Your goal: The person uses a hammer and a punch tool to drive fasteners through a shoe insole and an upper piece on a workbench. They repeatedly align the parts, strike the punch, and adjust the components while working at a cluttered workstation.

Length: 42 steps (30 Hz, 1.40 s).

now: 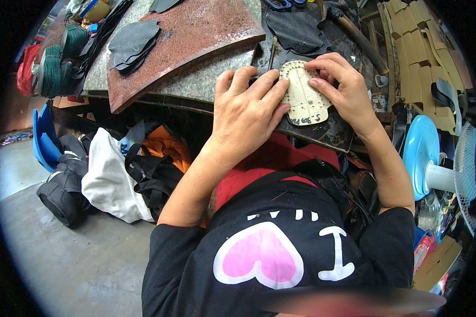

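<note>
A pale, rounded template (301, 98) with small dark dots or holes along its edge and handwriting near its near end lies on a dark work surface (336, 132). My left hand (248, 103) rests along its left side, with curled fingers and thumb gripping that edge. At the upper right edge, my right hand (344, 87) pinches with thumb and bent fingers. What lies beneath the template is hidden. Just beyond it sits a stack of black textured leather pieces (296, 33). A thin tool (273, 53) lies to its left.
A hammer (362, 42) lies at the far right of the bench. More black leather pieces (134, 46) rest on a reddish-brown board (195, 39). Green cord spools (50, 68) stand at left, folded cardboard (418, 47) at right. A fan (463, 174) stands beside a blue round stool (420, 156).
</note>
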Available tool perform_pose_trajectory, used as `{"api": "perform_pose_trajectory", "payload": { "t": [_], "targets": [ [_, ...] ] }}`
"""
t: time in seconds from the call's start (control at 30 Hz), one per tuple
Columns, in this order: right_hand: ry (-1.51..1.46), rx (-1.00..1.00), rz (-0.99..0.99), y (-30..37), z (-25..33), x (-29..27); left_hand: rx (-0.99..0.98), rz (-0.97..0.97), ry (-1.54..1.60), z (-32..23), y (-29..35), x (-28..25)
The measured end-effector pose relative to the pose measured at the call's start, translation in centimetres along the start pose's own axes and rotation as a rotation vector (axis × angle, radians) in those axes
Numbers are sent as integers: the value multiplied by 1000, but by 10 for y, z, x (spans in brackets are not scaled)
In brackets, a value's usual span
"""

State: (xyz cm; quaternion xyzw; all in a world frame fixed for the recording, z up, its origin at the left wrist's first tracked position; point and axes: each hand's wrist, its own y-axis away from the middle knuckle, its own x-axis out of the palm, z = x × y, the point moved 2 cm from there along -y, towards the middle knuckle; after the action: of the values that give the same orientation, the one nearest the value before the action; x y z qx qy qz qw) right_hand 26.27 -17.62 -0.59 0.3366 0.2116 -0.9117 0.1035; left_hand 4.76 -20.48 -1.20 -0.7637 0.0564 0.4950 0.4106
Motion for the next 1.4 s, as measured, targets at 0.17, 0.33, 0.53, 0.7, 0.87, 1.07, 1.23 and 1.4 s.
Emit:
{"api": "perform_pose_trajectory", "payload": {
  "t": [0.17,0.33,0.53,0.7,0.87,1.07,1.23,1.4],
  "targets": [
    [-2,4,-65,-1,3,2,-8,2,-5,1,0,2],
    [17,45,-15,-6,-1,2,-45,37,-5,0,0,3],
    [-56,107,45,-10,-5,-1,-59,64,17,0,-1,1],
    [-62,180,159,-25,2,4,-72,79,41,0,-3,-2],
    [-349,303,207,-25,9,-7,30,-189,-135,29,-2,-24],
    [-625,448,143,-12,3,-8,-72,-121,-243,115,-14,-28],
    [-614,378,111,-26,15,-12,-85,-195,-309,153,-39,-18],
    [-689,288,223,-58,38,-13,-139,-378,-361,161,-46,-25]
  ]
}}
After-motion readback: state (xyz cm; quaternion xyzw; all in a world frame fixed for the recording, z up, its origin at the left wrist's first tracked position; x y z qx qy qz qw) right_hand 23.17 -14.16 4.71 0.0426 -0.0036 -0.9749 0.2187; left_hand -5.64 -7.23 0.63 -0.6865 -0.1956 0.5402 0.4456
